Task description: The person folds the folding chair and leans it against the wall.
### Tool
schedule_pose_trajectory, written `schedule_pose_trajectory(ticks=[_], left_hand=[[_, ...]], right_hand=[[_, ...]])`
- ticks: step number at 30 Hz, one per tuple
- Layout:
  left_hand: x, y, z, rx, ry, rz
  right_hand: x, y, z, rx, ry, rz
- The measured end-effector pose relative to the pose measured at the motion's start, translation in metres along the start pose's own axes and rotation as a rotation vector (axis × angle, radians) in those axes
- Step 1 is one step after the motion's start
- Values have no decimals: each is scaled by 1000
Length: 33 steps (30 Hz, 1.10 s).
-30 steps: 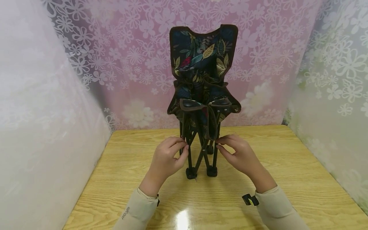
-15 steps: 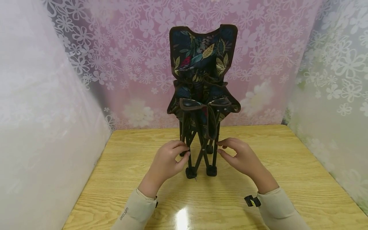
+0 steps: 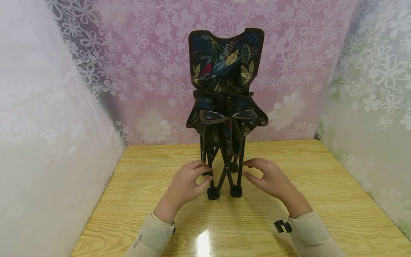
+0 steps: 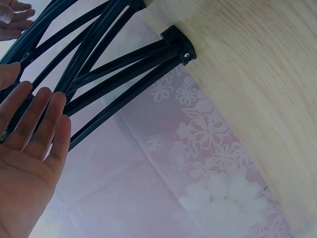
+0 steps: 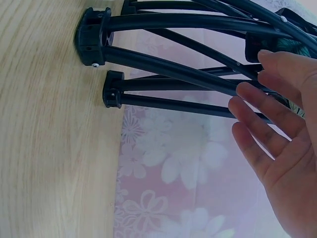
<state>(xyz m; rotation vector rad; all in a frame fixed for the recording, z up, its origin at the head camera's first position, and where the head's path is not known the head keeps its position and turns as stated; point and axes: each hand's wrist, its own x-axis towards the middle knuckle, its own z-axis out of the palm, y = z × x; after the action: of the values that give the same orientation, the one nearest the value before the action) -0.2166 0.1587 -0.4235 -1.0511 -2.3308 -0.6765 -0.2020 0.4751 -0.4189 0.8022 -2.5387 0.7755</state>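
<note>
A dark leaf-print cloth chair (image 3: 221, 59) stands, yet half-folded, on the yellow wooden desk (image 3: 144, 166); the left grip (image 3: 187, 184) and right grip (image 3: 272, 179), loosely parted, hold nothing, maybe touching its black legs (image 5: 168, 69).

The leaf-patterned chair (image 3: 221, 101) is dark blue, its legs (image 5: 173, 21) black.

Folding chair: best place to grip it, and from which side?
Probably the near outer legs, left hand from the left, right hand from the right: those slim bars stand nearly upright, bare below the fabric, which hangs in loose folds.
</note>
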Motion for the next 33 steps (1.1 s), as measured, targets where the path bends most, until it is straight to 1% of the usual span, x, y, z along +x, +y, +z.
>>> schedule_pose_trajectory(ticks=[6,12,17,20,24,28,30,33], left_hand=[[-4,0,2,3,-69,-47],[-5,-1,3,-4,-124,-83],[-6,-2,5,-18,-162,-99],[-7,-3,8,-37,-172,-135],[-9,-3,10,-49,-167,-198],[-10,-5,15,-53,-174,-234],[-11,-6,17,-72,-194,-256],[-12,-8,22,-134,-244,-302]], right_hand=[[-2,0,0,10,-66,36],[-5,2,1,20,-68,28],[-8,5,4,13,-98,43],[-8,5,5,24,-116,58],[-9,3,5,29,-140,85],[-10,2,5,44,-174,114],[-11,2,5,53,-197,130],[-11,4,6,60,-254,167]])
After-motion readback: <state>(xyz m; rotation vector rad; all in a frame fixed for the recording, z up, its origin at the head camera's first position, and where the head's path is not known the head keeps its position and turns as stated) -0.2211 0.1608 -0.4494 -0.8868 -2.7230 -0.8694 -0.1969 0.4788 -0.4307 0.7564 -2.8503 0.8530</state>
